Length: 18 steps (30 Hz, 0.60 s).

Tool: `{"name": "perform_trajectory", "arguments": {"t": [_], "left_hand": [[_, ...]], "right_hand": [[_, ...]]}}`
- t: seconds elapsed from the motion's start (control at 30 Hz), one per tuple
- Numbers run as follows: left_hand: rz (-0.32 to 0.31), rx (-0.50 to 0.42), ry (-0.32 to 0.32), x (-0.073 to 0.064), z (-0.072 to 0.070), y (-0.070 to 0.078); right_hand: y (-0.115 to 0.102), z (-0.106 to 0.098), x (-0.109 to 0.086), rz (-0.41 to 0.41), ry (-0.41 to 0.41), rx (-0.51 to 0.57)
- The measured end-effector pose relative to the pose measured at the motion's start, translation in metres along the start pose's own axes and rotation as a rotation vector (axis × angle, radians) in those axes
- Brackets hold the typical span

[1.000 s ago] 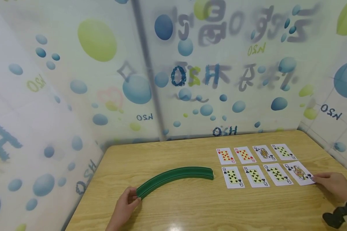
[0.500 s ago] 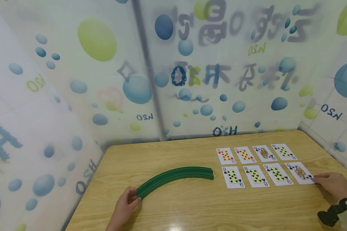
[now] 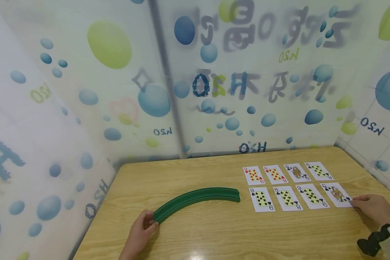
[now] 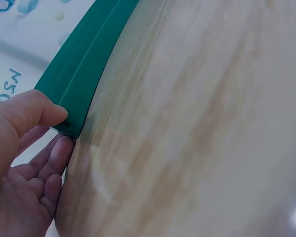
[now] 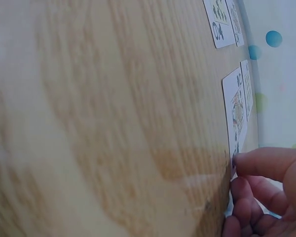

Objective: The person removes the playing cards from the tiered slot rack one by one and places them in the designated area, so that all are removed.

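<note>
A curved green playing-card holder (image 3: 195, 198) lies on the wooden table left of the cards. My left hand (image 3: 141, 231) holds its near left end; in the left wrist view the thumb (image 4: 52, 113) presses on top, fingers lower down beside the end. At the right, my right hand (image 3: 375, 208) pinches the lower right corner of a queen of spades (image 3: 335, 193) between thumb and fingers. This card lies face up, ending the front row. In the right wrist view the thumb or finger (image 5: 256, 163) covers the corner of the queen card (image 5: 238, 111).
Several face-up cards form two rows, including a nine of hearts (image 3: 253, 175) at back left and a queen of clubs (image 3: 297, 172). Patterned wall sheets (image 3: 230, 119) rise behind the table (image 3: 214, 231) and at both sides. A dark wristband (image 3: 373, 240) circles the right wrist.
The queen of spades shifted slightly and straightened into line with its row during the first half second, and the right wrist moved a little left. The left hand and card holder stayed still.
</note>
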<state>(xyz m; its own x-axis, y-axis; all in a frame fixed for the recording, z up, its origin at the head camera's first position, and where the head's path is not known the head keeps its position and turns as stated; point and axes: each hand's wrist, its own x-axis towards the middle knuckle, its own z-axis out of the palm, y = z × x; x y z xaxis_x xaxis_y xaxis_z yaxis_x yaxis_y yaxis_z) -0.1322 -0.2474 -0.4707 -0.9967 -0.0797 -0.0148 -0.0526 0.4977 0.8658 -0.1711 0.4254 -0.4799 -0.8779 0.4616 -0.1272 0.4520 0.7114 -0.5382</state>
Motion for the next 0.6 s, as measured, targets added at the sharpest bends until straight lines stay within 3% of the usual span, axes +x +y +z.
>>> {"name": "perform_trajectory", "arguments": {"t": [0.33,0.5,0.6], "left_hand": [[-0.007,-0.007,-0.029,0.001,-0.009,0.004],[0.007,0.014,-0.028,0.002,-0.020,0.015],[0.037,0.029,-0.021,0.005,-0.026,0.027]], "right_hand": [[0.000,0.000,0.003,0.010,-0.008,0.073],[-0.016,-0.007,-0.002,-0.047,-0.030,0.047],[-0.034,-0.013,-0.008,-0.135,-0.059,0.051]]}}
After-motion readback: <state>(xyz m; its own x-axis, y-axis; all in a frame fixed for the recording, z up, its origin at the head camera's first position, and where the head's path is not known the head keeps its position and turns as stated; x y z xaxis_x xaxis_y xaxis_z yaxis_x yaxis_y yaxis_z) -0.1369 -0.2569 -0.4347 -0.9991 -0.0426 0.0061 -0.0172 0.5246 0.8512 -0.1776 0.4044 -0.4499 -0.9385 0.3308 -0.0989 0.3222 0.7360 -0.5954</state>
